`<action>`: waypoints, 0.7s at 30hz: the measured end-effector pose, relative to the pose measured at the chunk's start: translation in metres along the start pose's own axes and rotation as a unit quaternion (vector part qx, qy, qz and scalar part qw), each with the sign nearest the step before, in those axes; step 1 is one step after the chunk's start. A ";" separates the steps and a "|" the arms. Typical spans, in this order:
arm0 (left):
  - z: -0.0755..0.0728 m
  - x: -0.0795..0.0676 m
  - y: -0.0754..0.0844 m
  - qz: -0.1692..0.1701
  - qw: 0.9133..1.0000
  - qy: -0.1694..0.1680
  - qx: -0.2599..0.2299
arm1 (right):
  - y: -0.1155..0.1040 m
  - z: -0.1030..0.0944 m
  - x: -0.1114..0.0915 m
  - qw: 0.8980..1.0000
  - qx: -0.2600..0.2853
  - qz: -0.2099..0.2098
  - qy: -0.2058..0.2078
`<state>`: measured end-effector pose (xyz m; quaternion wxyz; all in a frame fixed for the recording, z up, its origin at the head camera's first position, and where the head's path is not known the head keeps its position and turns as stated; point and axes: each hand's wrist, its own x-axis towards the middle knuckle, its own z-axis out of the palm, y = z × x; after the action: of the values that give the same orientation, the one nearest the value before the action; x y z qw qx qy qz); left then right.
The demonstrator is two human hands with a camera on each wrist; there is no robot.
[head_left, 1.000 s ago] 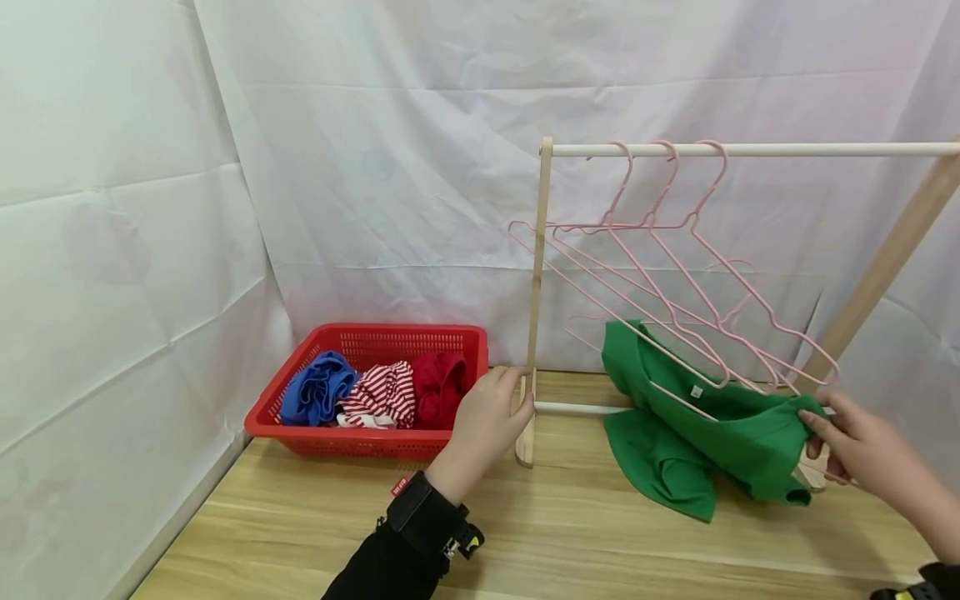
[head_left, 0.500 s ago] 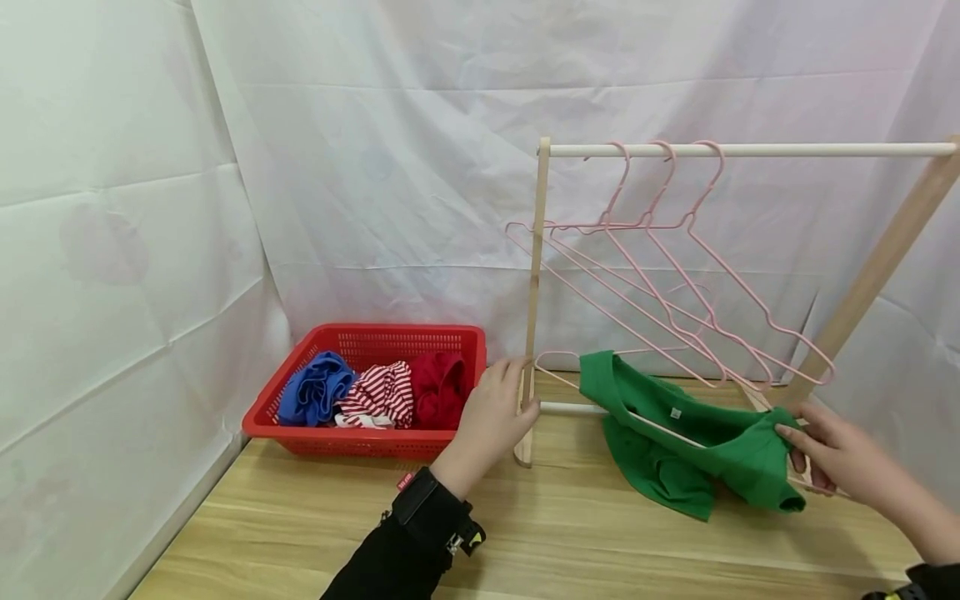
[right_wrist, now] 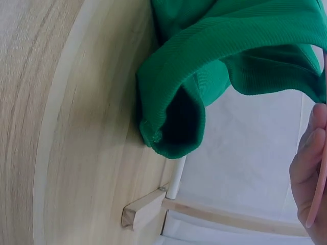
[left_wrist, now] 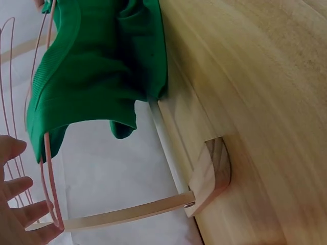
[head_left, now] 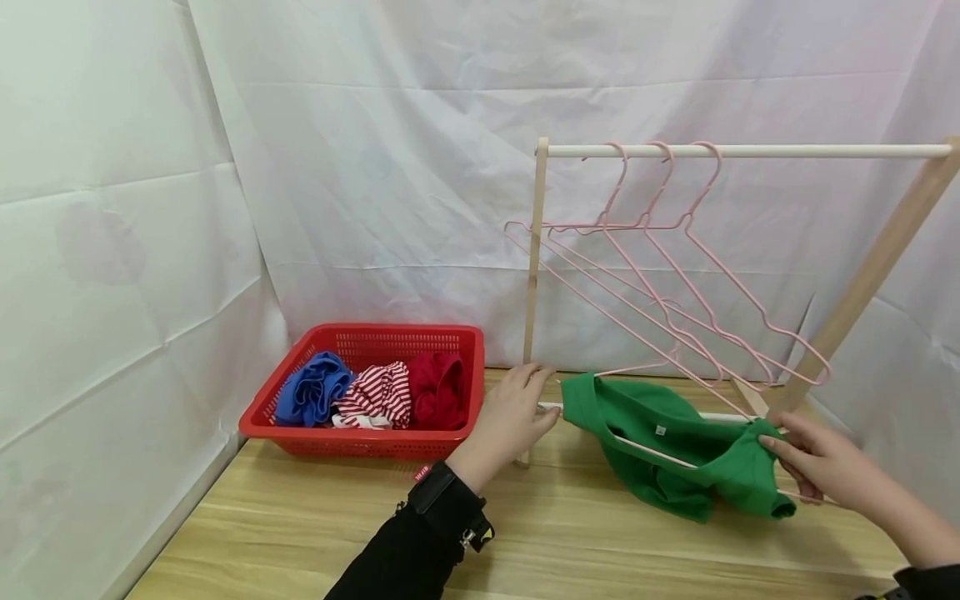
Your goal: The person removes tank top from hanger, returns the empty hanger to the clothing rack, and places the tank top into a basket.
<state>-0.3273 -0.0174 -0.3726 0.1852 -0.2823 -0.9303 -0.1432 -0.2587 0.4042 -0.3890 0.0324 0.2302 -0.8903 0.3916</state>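
Observation:
A green shirt [head_left: 675, 417] with a small white label hangs low over the tabletop, a pink clothes hanger [head_left: 651, 451] running through it. My right hand [head_left: 821, 457] pinches the shirt at its right side, where the hanger's end sticks out past the cloth. On the other side, my left hand [head_left: 510, 423] is beside the shirt's left edge. In the left wrist view its spread fingers [left_wrist: 20, 188] are at the hanger's left end, seemingly touching it. The right wrist view shows a green sleeve opening [right_wrist: 179, 122] drooping near the wood.
A wooden rack with a white top rail [head_left: 810, 152] stands behind the shirt; 3 pink hangers [head_left: 693, 250] hang from it. Left of it, a red basket [head_left: 360, 446] holds blue [head_left: 313, 387], striped [head_left: 377, 396] and red [head_left: 437, 392] clothes. White cloth surrounds the table.
The green shirt and its hanger have moved left and down, toward my left hand, with my right hand holding on. The left hand has shifted slightly right.

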 end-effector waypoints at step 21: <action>-0.008 -0.018 0.004 -0.075 0.997 -0.020 0.029 | -0.023 0.021 0.017 0.999 -0.002 -0.009 -0.037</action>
<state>-0.3088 -0.0259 -0.3726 0.1633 -0.2093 -0.9562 -0.1237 -0.2615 0.3688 -0.3834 0.0035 0.2523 -0.8894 0.3811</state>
